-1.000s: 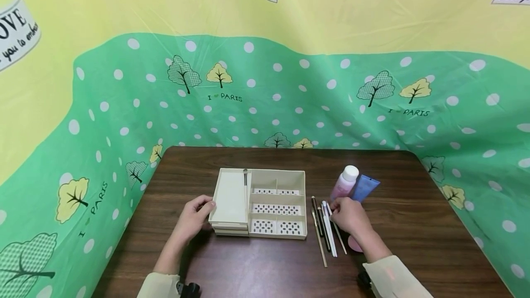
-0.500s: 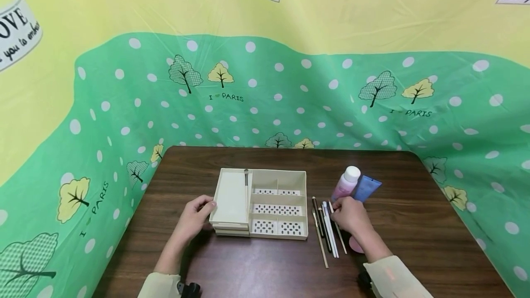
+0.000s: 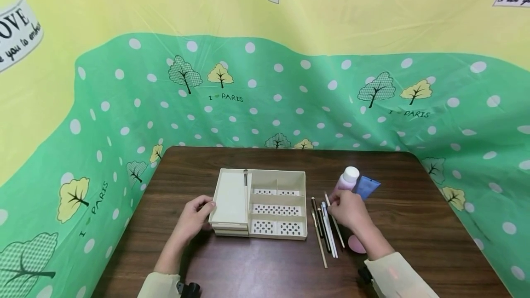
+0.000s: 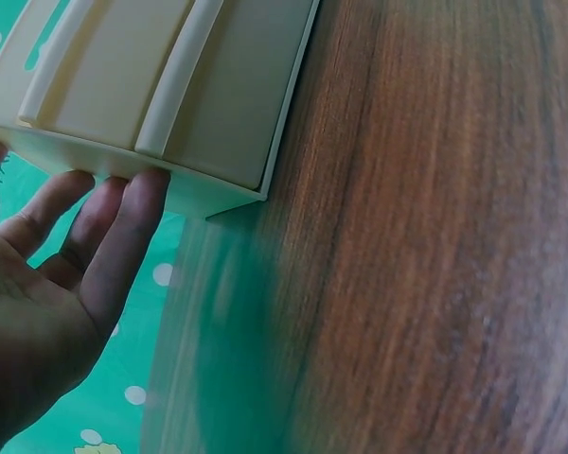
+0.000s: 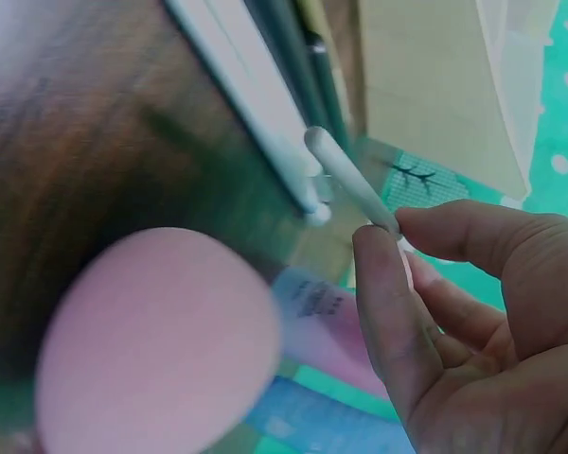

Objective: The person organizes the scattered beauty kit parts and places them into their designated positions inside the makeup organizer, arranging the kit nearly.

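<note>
Down by the near edge of the table we've got a pink egg-shaped sponge, just right of a bunch of loose brushes, all of it outside the box. Our right hand has a slim pale stick pinched between thumb and fingers, beside that bunch; whether its lower end touches the table, we can't tell. Over on the other side, our left hand has its fingers relaxed and a bit apart, resting against the left wall of the cream organizer box. Progress check: we'd call it early days. One dark-tipped brush lies on the box's left half, along the divider, so that one looks done. We can see the dotted floors of the right-hand compartments. The pinched stick, the bunch and the sponge are all out, and so are the pink bottle and blue tube farther back, in front of the printed cloth.
</note>
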The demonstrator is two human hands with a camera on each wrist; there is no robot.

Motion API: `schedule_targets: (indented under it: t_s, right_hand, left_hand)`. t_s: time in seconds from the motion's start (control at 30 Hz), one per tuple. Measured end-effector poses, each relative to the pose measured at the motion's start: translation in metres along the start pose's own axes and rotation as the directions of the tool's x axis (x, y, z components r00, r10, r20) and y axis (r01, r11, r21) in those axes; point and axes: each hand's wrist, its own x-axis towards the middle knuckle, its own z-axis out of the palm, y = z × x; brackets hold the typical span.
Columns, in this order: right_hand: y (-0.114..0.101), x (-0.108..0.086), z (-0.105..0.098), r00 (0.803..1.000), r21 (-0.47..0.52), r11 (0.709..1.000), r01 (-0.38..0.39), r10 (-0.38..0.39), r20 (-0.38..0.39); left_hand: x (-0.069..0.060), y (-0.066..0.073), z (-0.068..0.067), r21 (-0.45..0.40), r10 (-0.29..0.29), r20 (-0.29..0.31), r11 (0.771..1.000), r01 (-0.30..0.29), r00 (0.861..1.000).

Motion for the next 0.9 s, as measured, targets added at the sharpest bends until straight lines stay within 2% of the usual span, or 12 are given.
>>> schedule_targets:
  t_s: [0.3, 0.53, 0.77, 0.9]
  right_hand:
    - [-0.021, 0.004, -0.012, 0.999, 0.089, 0.995, 0.033, -0.034, 0.012]
    - [-0.053, 0.012, -0.017, 0.998, 0.168, 0.984, 0.054, -0.06, 0.033]
    - [-0.088, 0.018, -0.012, 0.997, 0.22, 0.973, 0.075, -0.08, 0.016]
    - [-0.107, 0.021, -0.005, 0.995, 0.31, 0.947, 0.079, -0.091, 0.026]
  left_hand:
    - [-0.001, 0.001, 0.001, -0.014, -0.011, 0.0, 1.0, 0.011, 1.0]
    - [0.0, 0.001, 0.0, -0.018, -0.022, -0.003, 1.0, 0.022, 1.0]
    - [0.001, 0.0, 0.001, -0.013, -0.029, 0.004, 0.999, 0.029, 1.0]
    - [0.0, 0.001, 0.001, -0.013, -0.027, 0.003, 1.0, 0.027, 1.0]
